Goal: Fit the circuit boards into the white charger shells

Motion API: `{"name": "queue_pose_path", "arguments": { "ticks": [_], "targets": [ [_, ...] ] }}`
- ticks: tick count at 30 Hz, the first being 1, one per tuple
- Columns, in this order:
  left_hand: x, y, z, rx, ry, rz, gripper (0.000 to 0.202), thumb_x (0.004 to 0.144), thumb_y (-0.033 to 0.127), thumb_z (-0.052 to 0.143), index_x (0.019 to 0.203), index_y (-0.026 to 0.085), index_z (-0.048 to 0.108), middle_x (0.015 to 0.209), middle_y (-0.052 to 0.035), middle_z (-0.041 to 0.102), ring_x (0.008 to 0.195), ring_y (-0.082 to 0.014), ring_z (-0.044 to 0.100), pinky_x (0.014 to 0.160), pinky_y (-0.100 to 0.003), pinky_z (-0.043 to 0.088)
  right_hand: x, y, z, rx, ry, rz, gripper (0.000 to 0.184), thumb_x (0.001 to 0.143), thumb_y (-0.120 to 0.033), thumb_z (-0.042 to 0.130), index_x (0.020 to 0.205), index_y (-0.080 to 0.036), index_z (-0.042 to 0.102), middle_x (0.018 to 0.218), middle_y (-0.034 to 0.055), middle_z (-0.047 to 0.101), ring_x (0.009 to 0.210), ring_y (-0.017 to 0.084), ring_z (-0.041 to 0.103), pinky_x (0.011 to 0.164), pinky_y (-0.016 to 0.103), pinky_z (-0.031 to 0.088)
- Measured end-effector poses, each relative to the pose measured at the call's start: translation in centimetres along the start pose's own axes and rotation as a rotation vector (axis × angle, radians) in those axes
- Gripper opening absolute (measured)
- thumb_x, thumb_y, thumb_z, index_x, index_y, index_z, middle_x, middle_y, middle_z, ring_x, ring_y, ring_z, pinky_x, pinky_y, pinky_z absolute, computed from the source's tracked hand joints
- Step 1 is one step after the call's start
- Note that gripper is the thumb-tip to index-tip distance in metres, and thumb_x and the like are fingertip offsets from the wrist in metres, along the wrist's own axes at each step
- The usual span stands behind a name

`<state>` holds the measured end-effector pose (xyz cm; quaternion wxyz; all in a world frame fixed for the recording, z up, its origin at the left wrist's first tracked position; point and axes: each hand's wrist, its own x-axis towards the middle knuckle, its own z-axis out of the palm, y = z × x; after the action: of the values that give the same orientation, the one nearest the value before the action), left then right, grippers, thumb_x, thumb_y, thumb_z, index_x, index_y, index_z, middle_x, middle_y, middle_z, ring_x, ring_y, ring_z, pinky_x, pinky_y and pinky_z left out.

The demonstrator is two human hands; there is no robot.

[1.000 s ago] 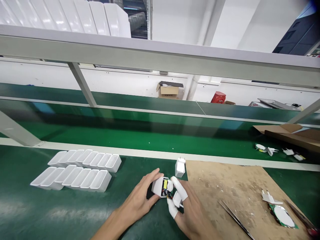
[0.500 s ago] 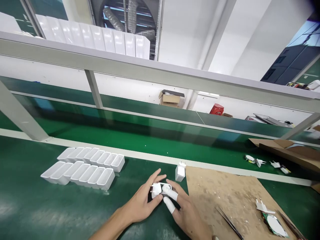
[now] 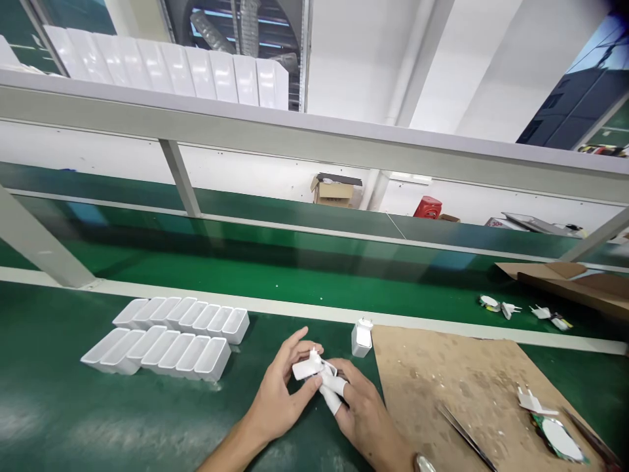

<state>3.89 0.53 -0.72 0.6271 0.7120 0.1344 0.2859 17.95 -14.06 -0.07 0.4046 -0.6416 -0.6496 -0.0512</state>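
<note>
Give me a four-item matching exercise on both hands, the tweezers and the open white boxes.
1. Left hand
2. Tweezers
3. Open white boxes
4. Right hand

A. In two rows on the green table
B. Wears white finger covers
C. Shows no finger covers, at the held plug
D. Lying on the brown sheet

Pairs: 1-C, 2-D, 3-A, 4-B

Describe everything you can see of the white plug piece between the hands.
The plug piece looks like white plastic: a flat plate with a raised part and prongs pointing toward the picture's top. Tilted, it is held between the left hand and the right hand above the green bench. White-covered fingers partly hide it.
</note>
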Motion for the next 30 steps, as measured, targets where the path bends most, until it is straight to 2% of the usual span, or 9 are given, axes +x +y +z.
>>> {"name": "queue_pose_path", "arguments": {
  "ticks": [3,9,13,16,18,21,24,26,30],
  "targets": [
    [0.1,-0.4,0.1,0.044,0.018,0.008,0.061,0.1,0.034,0.065,0.153,0.034,0.033,0.12,-0.0059,0.064,0.117,-0.0228,0.067,0.107,-0.043,0.054,-0.4,0.2,0.3,-0.035,0.049,0.006,0.036,0.101,-0.011,0.048,0.136,-0.019,0.055,0.122,0.0148,0.071,0.105,0.023,0.075,0.085,0.034,0.066],
    [0.4,-0.6,-0.1,0.068,-0.011,0.013,0.063,0.1,0.032,0.065,0.153,0.036,0.031,0.117,-0.0039,0.061,0.118,-0.0226,0.066,0.106,-0.042,0.054,-0.7,0.1,0.2,0.029,0.028,0.137,0.024,0.102,-0.018,0.054,0.125,-0.021,0.057,0.117,0.0108,0.072,0.098,0.021,0.076,0.084,0.031,0.066],
    [0.7,-0.4,-0.2,0.068,-0.017,-0.002,0.064,0.099,0.033,0.066,0.153,0.036,0.031,0.118,-0.0038,0.063,0.116,-0.0223,0.067,0.106,-0.042,0.054,-0.8,0.3,0.3,0.065,0.011,0.138,0.038,0.1,-0.014,0.052,0.137,-0.022,0.055,0.124,0.0125,0.069,0.106,0.022,0.073,0.092,0.034,0.064],
    [0.7,-0.2,-0.3,0.066,-0.019,-0.016,0.061,0.099,0.036,0.066,0.151,0.036,0.034,0.117,-0.0035,0.064,0.116,-0.0223,0.068,0.106,-0.042,0.056,-0.5,0.2,0.3,0.139,-0.048,0.145,0.037,0.1,-0.015,0.048,0.134,-0.023,0.063,0.121,0.0127,0.069,0.107,0.024,0.072,0.093,0.039,0.063],
    [0.6,-0.1,-0.3,0.061,-0.009,-0.005,0.072,0.095,0.04,0.074,0.153,0.036,0.032,0.121,-0.0049,0.064,0.12,-0.0244,0.067,0.106,-0.044,0.056,-0.1,-0.1,0.4,0.347,0.004,0.273,0.031,0.102,-0.025,0.052,0.13,-0.022,0.066,0.122,0.0139,0.07,0.107,0.025,0.073,0.093,0.041,0.063],
    [0.0,0.1,0.1,0.126,0.019,0.11,0.105,0.079,0.043,0.09,0.16,0.036,0.024,0.144,-0.0112,0.056,0.131,-0.0316,0.061,0.111,-0.05,0.054,0.5,-0.8,0.7,0.893,0.08,0.645,0.036,0.099,-0.045,0.06,0.122,-0.019,0.07,0.111,0.0145,0.075,0.098,0.029,0.076,0.085,0.044,0.065],
    [-0.6,0.3,0.9,0.293,0.083,0.233,0.099,0.082,0.039,0.087,0.16,0.04,0.027,0.146,-0.0097,0.056,0.129,-0.0318,0.062,0.11,-0.053,0.054,0.9,-1.7,0.7,1.317,0.074,0.919,0.042,0.092,-0.051,0.07,0.112,-0.014,0.073,0.094,0.0136,0.078,0.088,0.031,0.077,0.082,0.046,0.063],
    [-0.9,0.4,1.4,0.362,0.118,0.271,0.091,0.085,0.038,0.085,0.158,0.042,0.03,0.138,-0.0072,0.062,0.122,-0.0297,0.065,0.106,-0.052,0.056,1.0,-2.2,0.5,1.425,0.085,0.959,0.043,0.088,-0.048,0.076,0.11,-0.012,0.075,0.091,0.0135,0.079,0.086,0.03,0.077,0.085,0.045,0.061],
    [-1.2,0.5,1.8,0.395,0.129,0.292,0.088,0.085,0.04,0.085,0.157,0.04,0.033,0.134,-0.0077,0.064,0.118,-0.0291,0.066,0.103,-0.05,0.058,1.2,-2.6,0.1,1.457,0.084,0.963,0.042,0.087,-0.046,0.078,0.108,-0.01,0.076,0.095,0.0143,0.08,0.082,0.026,0.077,0.086,0.041,0.059]
  ]
}}
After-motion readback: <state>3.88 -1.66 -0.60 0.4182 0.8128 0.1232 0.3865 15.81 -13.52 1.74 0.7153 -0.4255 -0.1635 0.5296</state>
